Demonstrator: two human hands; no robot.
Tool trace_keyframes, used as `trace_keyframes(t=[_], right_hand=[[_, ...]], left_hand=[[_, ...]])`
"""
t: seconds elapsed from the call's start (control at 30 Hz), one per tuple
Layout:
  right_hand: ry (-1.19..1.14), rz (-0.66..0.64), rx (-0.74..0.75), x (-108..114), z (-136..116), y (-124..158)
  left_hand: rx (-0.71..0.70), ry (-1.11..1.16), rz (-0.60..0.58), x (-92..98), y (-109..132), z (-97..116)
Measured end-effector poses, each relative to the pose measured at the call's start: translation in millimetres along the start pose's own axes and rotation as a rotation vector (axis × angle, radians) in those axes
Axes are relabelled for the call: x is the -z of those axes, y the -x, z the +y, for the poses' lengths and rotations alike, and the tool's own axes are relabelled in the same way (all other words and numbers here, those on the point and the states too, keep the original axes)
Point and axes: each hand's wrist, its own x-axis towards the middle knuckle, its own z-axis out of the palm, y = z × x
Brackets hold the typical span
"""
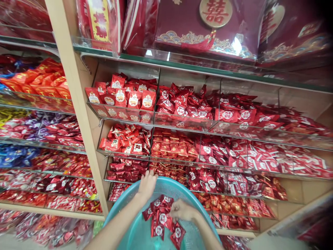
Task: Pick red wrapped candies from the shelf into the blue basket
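A turquoise plastic basket (125, 199) with perforated walls stands in front of me, below the shelves. My left hand (147, 183) is closed over its far rim, with the arm reaching across the basket's left side. Inside lies a small heap of red snack packets (162, 219) with round white labels and Chinese characters. My right hand (181, 210) is inside the basket at the right edge of this heap. Its fingers are curled together against a red packet; the fingertips are partly hidden.
Glass-fronted shelves (182, 159) hold rows of red packets behind the basket. A wooden upright (78, 104) divides them from more shelves on the left. Dark red gift bags (182, 21) stand on the top shelf. Bagged goods (52, 229) lie low at left.
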Motion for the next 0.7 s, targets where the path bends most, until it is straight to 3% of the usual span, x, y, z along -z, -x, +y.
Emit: trace_keyframes(t=[0.33,0.7], right_hand=[[0.083,0.176,-0.057,-18,-3,-7],[0.321,0.376,-0.076,-20,-29,5]], left_hand=[[-0.004,0.005,-0.013,-0.4,-1,0],[0.014,0.005,-0.017,-2.6,-1,1]])
